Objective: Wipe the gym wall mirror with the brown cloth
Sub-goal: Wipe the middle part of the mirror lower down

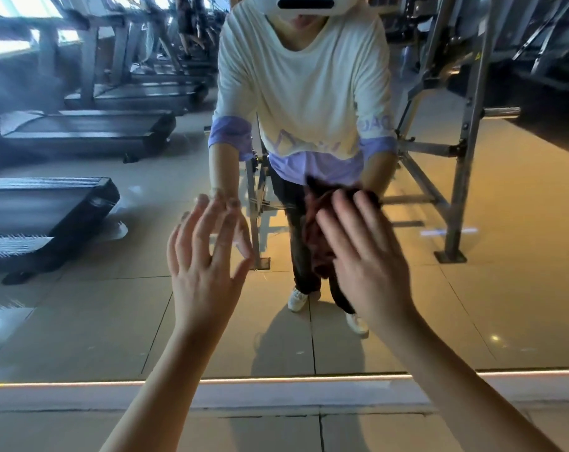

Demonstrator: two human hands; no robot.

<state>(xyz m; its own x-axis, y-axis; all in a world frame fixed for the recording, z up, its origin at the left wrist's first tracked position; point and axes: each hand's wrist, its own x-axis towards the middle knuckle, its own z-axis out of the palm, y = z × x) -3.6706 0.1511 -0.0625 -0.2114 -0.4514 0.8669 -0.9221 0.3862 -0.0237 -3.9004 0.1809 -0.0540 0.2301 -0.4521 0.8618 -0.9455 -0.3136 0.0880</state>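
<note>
Mirror glass fills nearly all we see, from the lit strip along its bottom edge upward, with a band of floor at 6 o'clock below it. The brown cloth sits just right of the view's centre, bunched flat against the glass. It shows at the 10 and 12 o'clock sides of our right grip, which covers the rest.

That right grip is not clenched. The fingers lie straight and together, palm toward the glass, pinning the cloth by pressure rather than by a curl. We judge this suits wiping, since a flat palm spreads the push over more cloth and lets it slide.

Our left grip, at 9 o'clock from the right one, is open and holds nothing, with its fingers spread. Its fingertips appear to meet their own reflection, so we take it to be touching the glass. It probably steadies us as we lean in.

Reflected in the glass are treadmills at 10 o'clock and a steel rack at 2 o'clock. How much glass is already clean we cannot tell. A bare palm on the glass may leave prints to wipe off.
</note>
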